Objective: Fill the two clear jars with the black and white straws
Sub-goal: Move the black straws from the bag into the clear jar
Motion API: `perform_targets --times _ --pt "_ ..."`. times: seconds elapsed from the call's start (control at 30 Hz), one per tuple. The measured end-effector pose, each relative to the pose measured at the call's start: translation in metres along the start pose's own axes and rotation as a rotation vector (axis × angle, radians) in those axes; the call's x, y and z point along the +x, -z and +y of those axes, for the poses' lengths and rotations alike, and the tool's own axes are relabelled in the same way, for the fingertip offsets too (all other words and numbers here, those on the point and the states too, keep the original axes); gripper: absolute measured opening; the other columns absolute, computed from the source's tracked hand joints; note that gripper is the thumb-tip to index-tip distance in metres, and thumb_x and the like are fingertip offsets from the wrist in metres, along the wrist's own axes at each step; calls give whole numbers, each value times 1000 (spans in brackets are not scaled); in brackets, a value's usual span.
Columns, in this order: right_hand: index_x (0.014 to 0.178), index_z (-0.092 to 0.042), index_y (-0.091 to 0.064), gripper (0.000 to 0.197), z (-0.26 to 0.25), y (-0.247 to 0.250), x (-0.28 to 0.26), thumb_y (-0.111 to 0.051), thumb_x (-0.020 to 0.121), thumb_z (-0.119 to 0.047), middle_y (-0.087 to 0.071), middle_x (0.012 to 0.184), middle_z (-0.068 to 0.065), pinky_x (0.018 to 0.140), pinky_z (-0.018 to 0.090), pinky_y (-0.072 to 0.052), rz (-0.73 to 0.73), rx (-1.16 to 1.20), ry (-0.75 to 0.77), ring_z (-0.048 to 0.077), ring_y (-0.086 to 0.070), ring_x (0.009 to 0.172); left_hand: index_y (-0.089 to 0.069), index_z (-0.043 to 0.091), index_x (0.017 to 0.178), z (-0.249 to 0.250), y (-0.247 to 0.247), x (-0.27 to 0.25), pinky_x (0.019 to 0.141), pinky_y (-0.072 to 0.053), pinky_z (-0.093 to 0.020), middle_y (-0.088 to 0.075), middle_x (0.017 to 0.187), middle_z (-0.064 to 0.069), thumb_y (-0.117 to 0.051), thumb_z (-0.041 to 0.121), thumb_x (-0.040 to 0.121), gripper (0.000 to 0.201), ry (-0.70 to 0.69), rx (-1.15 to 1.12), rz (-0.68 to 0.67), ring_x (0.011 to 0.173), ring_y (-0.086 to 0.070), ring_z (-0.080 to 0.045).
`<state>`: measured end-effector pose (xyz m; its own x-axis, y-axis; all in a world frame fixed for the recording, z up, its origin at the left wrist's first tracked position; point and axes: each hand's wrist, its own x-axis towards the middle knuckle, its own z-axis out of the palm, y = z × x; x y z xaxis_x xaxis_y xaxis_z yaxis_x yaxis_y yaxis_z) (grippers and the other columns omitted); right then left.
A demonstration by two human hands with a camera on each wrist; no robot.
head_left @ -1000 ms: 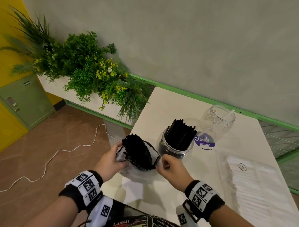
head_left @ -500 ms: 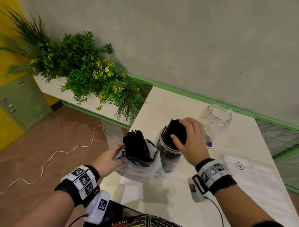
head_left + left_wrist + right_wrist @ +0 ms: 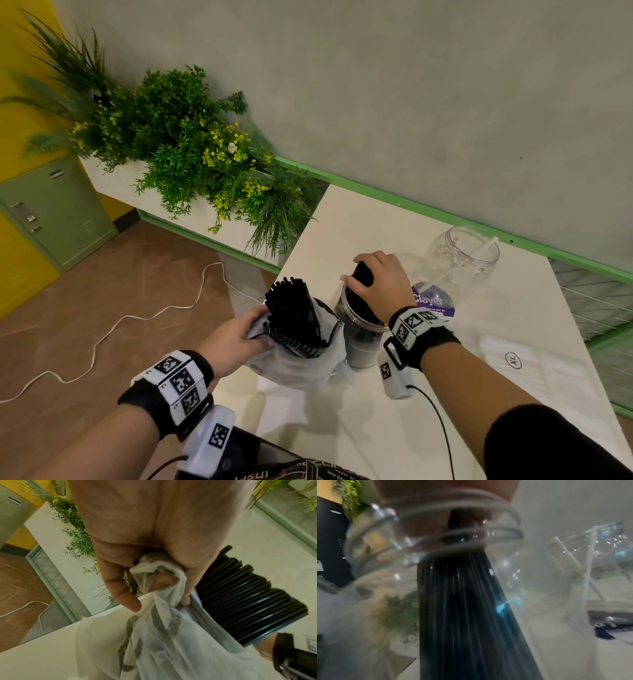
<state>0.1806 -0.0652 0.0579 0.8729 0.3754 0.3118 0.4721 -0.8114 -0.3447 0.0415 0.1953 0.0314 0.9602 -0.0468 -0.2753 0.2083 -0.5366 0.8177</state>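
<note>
A bundle of black straws (image 3: 293, 310) (image 3: 248, 601) stands in a thin white plastic bag (image 3: 294, 363) (image 3: 171, 635) at the table's near left edge. My left hand (image 3: 257, 330) (image 3: 154, 588) grips the bag's bunched rim. Just right of it stands a clear jar (image 3: 359, 339) (image 3: 388, 545) packed with black straws (image 3: 363, 274) (image 3: 462, 615). My right hand (image 3: 368, 277) is curled over the top of that bundle, thumb on its left side. A second clear jar (image 3: 469, 253) (image 3: 599, 561) behind holds one white straw (image 3: 489, 244) (image 3: 570, 557).
A flat clear pack of white straws (image 3: 534, 370) marked XL lies on the white table (image 3: 359, 222) at the right. A purple label (image 3: 435, 301) lies between the jars. A planter with green plants (image 3: 191, 154) stands left of the table; a white cable (image 3: 137, 318) runs on the floor.
My right hand left the bag's rim, moved up and right onto the black straws in the near jar, and now sits lower over them. The left hand keeps hold of the bag.
</note>
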Motion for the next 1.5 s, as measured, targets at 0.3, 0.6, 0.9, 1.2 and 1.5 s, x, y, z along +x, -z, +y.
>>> perform_targets --times 0.3,0.6,0.9,1.2,1.5 --pt "104 -17 -64 30 19 14 17 -60 89 -43 -59 101 -1 84 36 -45 62 -53 -44 21 -48 97 -39 41 124 2 1 2 96 -39 -25 -57 122 12 -58 38 67 60 -6 -8 -17 116 -52 -8" --pt "128 -18 -53 54 -20 33 -15 -49 88 -54 -52 126 3 103 32 -33 144 147 132 15 -39 119 -38 39 131 0 3 4 100 -40 -29 -56 124 15 -59 40 69 66 -14 9 -19 118 -51 -8" --pt "150 -33 -6 113 -64 -6 -77 -79 66 -55 -20 152 -12 112 24 -31 -414 429 111 3 -34 132 -16 40 141 -5 0 5 93 -46 -29 -61 117 13 -73 34 69 92 2 -129 37 107 -58 -10" --pt "142 -27 -35 99 -73 -23 -53 -80 60 -59 -51 125 -2 102 38 -40 -399 326 167 17 -48 116 -57 30 110 -7 -1 2 91 -44 -17 -68 103 23 -71 16 80 36 -32 -207 -75 98 -60 8" --pt "120 -30 -54 74 -67 -26 -64 -72 58 -66 -55 109 -14 95 29 -42 -284 429 51 10 -50 105 -61 32 106 -3 -5 -4 91 -46 -18 -70 103 20 -85 60 40 76 -75 -235 -105 101 -62 4"
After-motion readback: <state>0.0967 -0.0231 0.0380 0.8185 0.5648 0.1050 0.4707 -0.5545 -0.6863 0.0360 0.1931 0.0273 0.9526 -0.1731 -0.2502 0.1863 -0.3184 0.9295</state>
